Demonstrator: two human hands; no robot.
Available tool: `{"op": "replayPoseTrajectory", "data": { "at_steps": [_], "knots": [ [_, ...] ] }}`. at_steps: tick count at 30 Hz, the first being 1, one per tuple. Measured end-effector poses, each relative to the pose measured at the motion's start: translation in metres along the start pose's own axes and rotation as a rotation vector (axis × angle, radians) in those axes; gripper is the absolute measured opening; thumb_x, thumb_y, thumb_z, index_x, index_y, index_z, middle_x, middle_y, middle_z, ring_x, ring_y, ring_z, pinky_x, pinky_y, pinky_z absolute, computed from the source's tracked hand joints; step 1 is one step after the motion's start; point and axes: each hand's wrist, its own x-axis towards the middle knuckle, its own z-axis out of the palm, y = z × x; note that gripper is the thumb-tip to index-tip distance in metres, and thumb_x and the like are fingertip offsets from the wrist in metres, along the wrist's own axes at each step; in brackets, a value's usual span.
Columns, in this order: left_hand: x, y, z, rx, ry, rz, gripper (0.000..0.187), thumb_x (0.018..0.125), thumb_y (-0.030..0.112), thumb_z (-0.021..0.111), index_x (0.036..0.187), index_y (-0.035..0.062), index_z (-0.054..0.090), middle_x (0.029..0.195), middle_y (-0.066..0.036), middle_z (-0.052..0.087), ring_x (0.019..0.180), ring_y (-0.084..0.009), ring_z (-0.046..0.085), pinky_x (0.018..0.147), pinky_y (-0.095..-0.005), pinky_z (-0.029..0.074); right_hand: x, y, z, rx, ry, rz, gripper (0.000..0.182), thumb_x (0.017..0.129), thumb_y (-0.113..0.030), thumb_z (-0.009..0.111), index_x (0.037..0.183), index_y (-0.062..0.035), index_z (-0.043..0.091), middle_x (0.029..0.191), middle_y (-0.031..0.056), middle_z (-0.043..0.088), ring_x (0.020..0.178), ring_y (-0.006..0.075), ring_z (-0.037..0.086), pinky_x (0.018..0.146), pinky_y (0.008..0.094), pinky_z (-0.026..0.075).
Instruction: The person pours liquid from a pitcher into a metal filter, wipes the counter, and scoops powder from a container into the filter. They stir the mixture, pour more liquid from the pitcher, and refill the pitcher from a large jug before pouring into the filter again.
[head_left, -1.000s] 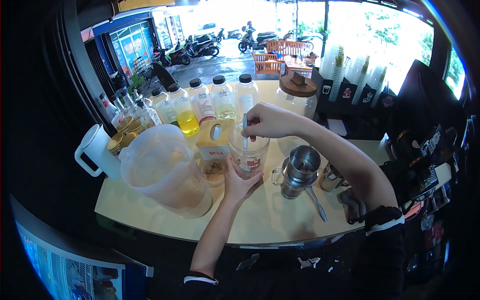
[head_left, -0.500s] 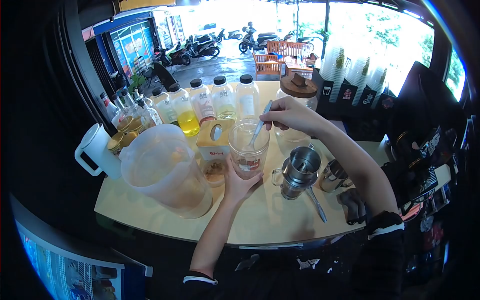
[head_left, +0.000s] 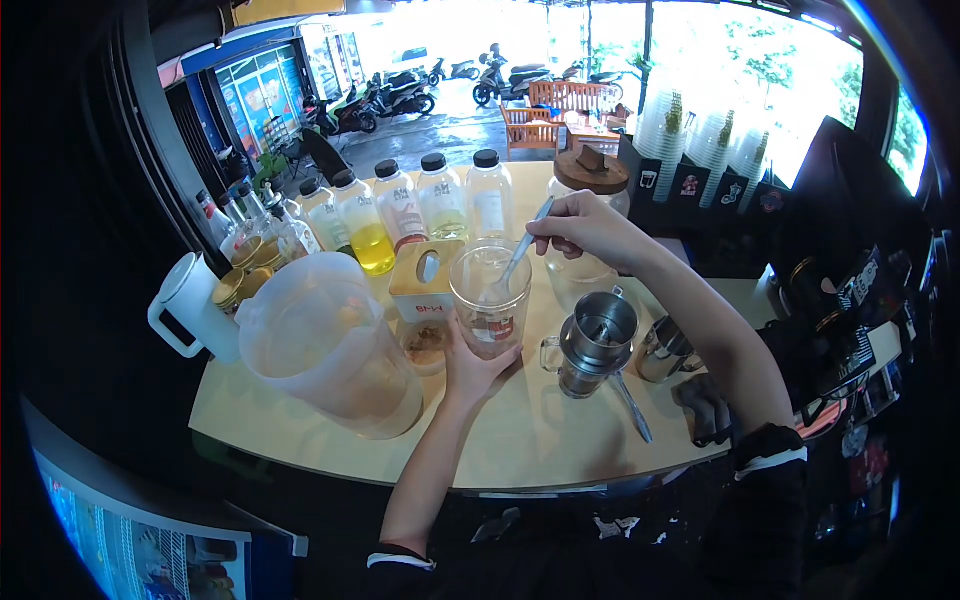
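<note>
Pinching a spoon (head_left: 520, 252), the right hand (head_left: 585, 228) dipped its bowl into the clear cup (head_left: 490, 295), which the left hand (head_left: 472, 368) cupped from below, mid-bench. Stirring well meant keeping that cup braced. A big pitcher (head_left: 330, 345) crowded the left; a steel cup (head_left: 595, 342) stood just right.

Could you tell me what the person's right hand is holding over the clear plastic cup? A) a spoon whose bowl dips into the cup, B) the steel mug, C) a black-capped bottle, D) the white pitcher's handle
A: the right hand pinches a spoon that slants down into the clear plastic cup, while the left hand steadies the cup's base on the table.
</note>
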Motion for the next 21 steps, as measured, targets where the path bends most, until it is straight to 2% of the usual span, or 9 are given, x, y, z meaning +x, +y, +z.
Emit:
{"op": "replayPoseTrajectory", "data": {
  "at_steps": [4, 6, 12, 13, 15, 18, 21],
  "knots": [
    [0.0, 0.003, -0.001, -0.037, -0.012, -0.015, 0.101, 0.059, 0.03, 0.087, 0.134, -0.0012, 0.027, 0.124, -0.025, 0.047, 0.118, -0.0375, 0.048, 0.098, -0.0445, 0.04, -0.002, 0.0, 0.001, 0.029, -0.001, 0.008, 0.021, 0.089, -0.016, 0.063, 0.08, 0.0033, 0.065, 0.07, 0.0067, 0.063, 0.051, 0.0038, 0.042, 0.046, 0.0195, 0.034],
    [0.0, 0.0, 0.0, 0.05, 0.018, 0.027, 0.097, 0.06, 0.025, 0.088, 0.132, -0.0016, 0.03, 0.123, -0.02, 0.052, 0.113, -0.0287, 0.054, 0.096, -0.0389, 0.044, -0.002, 0.0, 0.001, 0.034, 0.001, 0.004, 0.021, 0.089, -0.016, 0.063, 0.08, 0.0034, 0.064, 0.07, 0.0066, 0.063, 0.051, 0.0039, 0.042, 0.046, 0.0194, 0.033],
    [0.0, -0.002, 0.0, 0.041, 0.004, 0.024, 0.095, 0.061, 0.024, 0.088, 0.132, -0.0017, 0.03, 0.123, -0.019, 0.053, 0.113, -0.0282, 0.054, 0.096, -0.0389, 0.044, 0.001, 0.008, -0.003, 0.113, -0.012, 0.024, 0.02, 0.089, -0.014, 0.062, 0.08, 0.0042, 0.064, 0.07, 0.0072, 0.063, 0.049, 0.0035, 0.04, 0.044, 0.0195, 0.031],
    [0.0, -0.002, 0.0, 0.04, 0.004, 0.024, 0.095, 0.061, 0.024, 0.088, 0.132, -0.0017, 0.03, 0.123, -0.019, 0.053, 0.113, -0.0282, 0.054, 0.096, -0.0389, 0.044, 0.002, 0.013, -0.005, 0.187, -0.015, 0.043, 0.02, 0.09, -0.014, 0.061, 0.082, 0.0041, 0.063, 0.07, 0.0072, 0.062, 0.049, 0.0034, 0.04, 0.044, 0.0194, 0.031],
    [0.0, -0.002, 0.0, -0.017, -0.024, -0.035, 0.103, 0.059, 0.032, 0.087, 0.134, -0.003, 0.025, 0.127, -0.025, 0.043, 0.121, -0.0365, 0.044, 0.101, -0.045, 0.036, 0.004, 0.018, -0.008, 0.262, -0.019, 0.06, 0.019, 0.09, -0.014, 0.06, 0.083, 0.0041, 0.063, 0.071, 0.0072, 0.062, 0.049, 0.0034, 0.04, 0.044, 0.0193, 0.03],
    [0.0, -0.005, 0.001, -0.027, -0.018, -0.025, 0.104, 0.059, 0.031, 0.087, 0.135, -0.0025, 0.025, 0.127, -0.025, 0.043, 0.121, -0.0366, 0.044, 0.101, -0.0454, 0.036, 0.005, 0.025, -0.012, 0.353, -0.003, 0.094, 0.017, 0.091, -0.014, 0.06, 0.084, 0.0026, 0.062, 0.073, 0.007, 0.062, 0.05, 0.0035, 0.041, 0.044, 0.0188, 0.029],
    [0.0, -0.004, 0.001, -0.02, -0.007, -0.004, 0.103, 0.059, 0.03, 0.087, 0.136, -0.0014, 0.025, 0.128, -0.024, 0.043, 0.121, -0.0363, 0.044, 0.101, -0.0453, 0.036, 0.005, 0.03, -0.016, 0.442, 0.031, 0.088, 0.017, 0.087, -0.012, 0.062, 0.086, 0.0046, 0.061, 0.077, 0.0104, 0.063, 0.049, 0.0041, 0.041, 0.042, 0.0184, 0.03]
  ]
}}
